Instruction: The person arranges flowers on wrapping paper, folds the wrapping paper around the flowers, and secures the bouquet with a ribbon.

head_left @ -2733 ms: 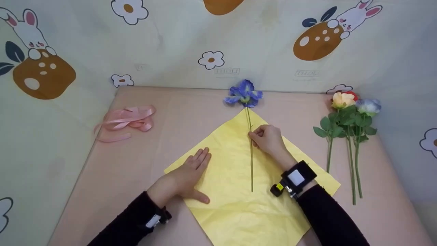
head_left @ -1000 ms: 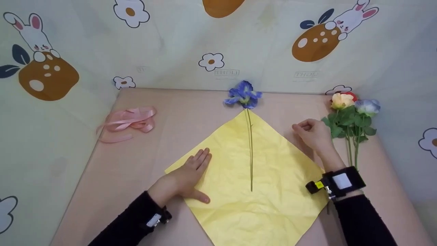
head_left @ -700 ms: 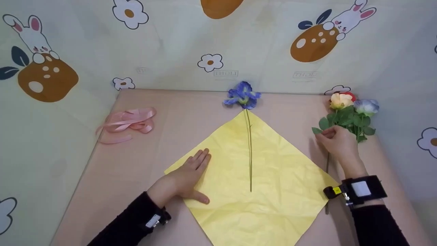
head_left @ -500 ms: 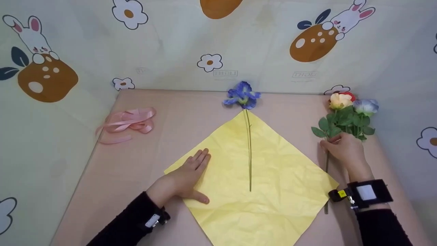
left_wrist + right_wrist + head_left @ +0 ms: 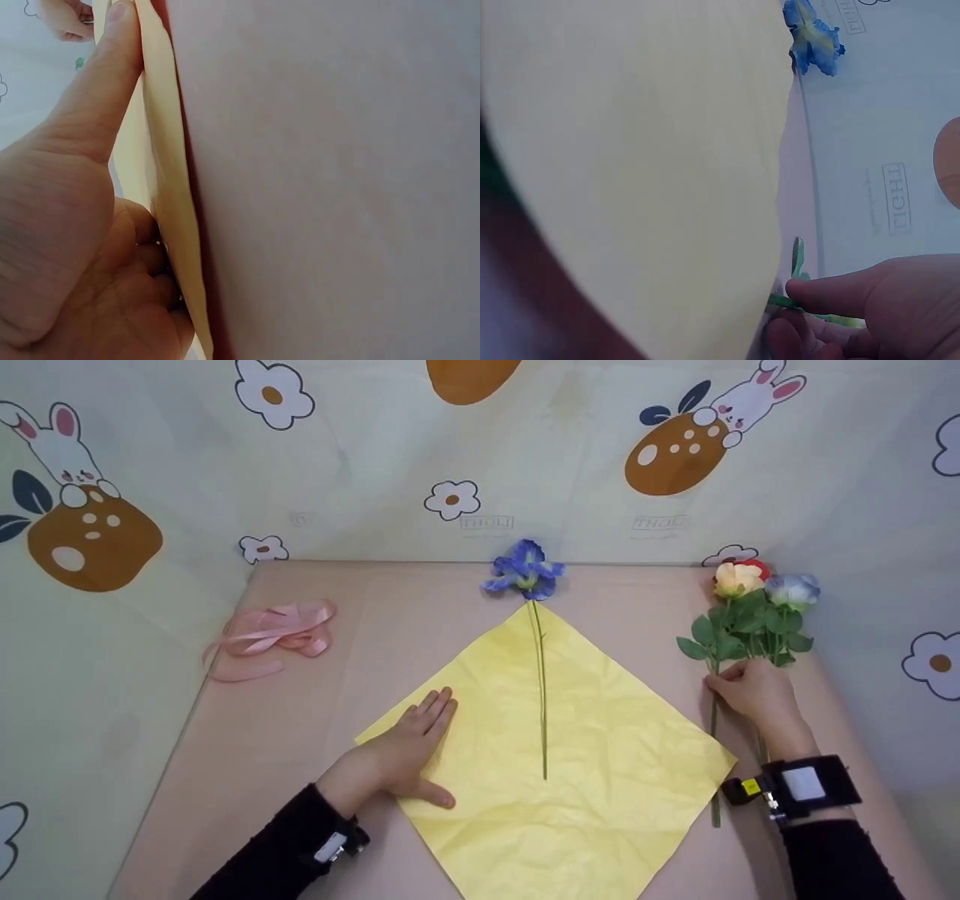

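My left hand [image 5: 401,746] lies with straight fingers on the left part of a yellow sheet of wrapping paper [image 5: 600,720], thumb spread near its lower left edge. In the left wrist view the paper's edge [image 5: 176,180] runs past the thumb. Along the middle of the sheet lies the thin stem of a blue iris [image 5: 525,568], its bloom beyond the top corner. At the right, my right hand [image 5: 761,697] pinches the leftmost green stem, below the leaves of a cream rose [image 5: 739,580]. The right wrist view shows thumb and finger at that stem [image 5: 781,301].
Beside the cream rose lie a pale blue flower [image 5: 793,590] and a red one [image 5: 757,566], mostly hidden behind it. A loose pink ribbon [image 5: 277,630] is heaped at the table's left. A patterned sheet [image 5: 375,457] rises behind the table's back edge.
My right hand has let go of the iris stem, moved right to the flowers and taken hold of the cream rose's stem. The left hand has stayed on the paper.
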`<state>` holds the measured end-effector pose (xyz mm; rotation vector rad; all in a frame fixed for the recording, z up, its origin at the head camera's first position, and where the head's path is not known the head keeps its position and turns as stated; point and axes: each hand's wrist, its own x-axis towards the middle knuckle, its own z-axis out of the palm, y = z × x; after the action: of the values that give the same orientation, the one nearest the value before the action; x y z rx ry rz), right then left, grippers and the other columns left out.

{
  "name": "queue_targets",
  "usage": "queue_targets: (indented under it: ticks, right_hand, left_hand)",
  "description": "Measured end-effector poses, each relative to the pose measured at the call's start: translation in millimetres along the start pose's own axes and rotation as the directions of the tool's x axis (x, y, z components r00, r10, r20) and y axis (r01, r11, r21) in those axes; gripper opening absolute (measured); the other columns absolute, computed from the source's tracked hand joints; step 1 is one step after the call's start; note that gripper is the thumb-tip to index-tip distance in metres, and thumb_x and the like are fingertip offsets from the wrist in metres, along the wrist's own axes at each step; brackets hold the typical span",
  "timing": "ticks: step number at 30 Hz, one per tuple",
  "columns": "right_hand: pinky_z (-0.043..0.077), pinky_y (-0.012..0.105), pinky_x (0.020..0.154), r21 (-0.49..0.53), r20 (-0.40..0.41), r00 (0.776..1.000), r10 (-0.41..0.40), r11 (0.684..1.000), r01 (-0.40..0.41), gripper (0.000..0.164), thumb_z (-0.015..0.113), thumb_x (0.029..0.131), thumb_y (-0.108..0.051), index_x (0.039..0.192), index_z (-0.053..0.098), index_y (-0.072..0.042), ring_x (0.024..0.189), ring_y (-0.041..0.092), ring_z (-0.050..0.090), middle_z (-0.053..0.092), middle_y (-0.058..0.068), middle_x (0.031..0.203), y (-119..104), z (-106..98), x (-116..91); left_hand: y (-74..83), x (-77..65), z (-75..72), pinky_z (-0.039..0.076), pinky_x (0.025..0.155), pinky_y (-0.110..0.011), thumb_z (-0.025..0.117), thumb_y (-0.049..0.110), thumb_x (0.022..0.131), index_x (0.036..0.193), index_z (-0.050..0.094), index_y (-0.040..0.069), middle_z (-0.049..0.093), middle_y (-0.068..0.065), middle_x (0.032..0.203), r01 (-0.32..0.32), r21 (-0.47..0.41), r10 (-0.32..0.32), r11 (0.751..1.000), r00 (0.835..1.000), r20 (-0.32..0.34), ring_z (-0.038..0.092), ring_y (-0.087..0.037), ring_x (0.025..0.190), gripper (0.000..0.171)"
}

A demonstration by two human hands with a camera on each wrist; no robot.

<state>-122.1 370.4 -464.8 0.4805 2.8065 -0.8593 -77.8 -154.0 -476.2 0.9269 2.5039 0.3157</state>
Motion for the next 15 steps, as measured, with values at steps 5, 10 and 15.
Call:
queue_targets:
  ticks: [5, 10, 15]
  right_hand:
    - [0.051, 0.031, 0.056, -0.016, -0.011, 1.0, -0.026, 1.0, 0.026, 0.033, 0.07, 0.1, -0.026, 0.104, 0.07, 0.007, 0.069, 0.023, 0.061, 0.07, 0.019, 0.086, 2.5, -2.3, 1.5]
    - [0.049, 0.033, 0.053, -0.029, -0.01, 0.999, -0.039, 0.999, 0.038, 0.031, 0.07, 0.099, -0.024, 0.101, 0.071, 0.007, 0.064, 0.021, 0.061, 0.071, 0.017, 0.081, 3.1, -4.5, 0.9]
    - [0.049, 0.034, 0.053, -0.037, -0.019, 0.999, -0.028, 0.999, 0.027, 0.031, 0.068, 0.1, -0.023, 0.104, 0.069, 0.007, 0.064, 0.022, 0.06, 0.07, 0.018, 0.083, 3.4, -6.3, 0.7]
  left_hand:
    - [-1.4, -0.7, 1.3, 0.014, 0.126, -0.053, 0.077, 0.071, 0.077, 0.163, 0.001, -0.006, -0.009, -0.025, 0.171, 0.006, -0.019, -0.006, 1.0, 1.0, 0.0, -0.002, -0.04, 0.159, 0.138]
    - [-3.0, -0.6, 2.7, 0.012, 0.127, -0.052, 0.077, 0.071, 0.077, 0.163, 0.0, -0.004, -0.011, -0.023, 0.171, 0.008, -0.028, -0.008, 1.0, 1.0, -0.002, -0.005, -0.038, 0.159, 0.138]
    - [-3.5, -0.9, 3.5, 0.011, 0.127, -0.051, 0.076, 0.072, 0.078, 0.163, 0.0, -0.004, -0.011, -0.023, 0.171, 0.011, -0.012, -0.011, 1.0, 1.0, 0.004, -0.005, -0.038, 0.159, 0.137]
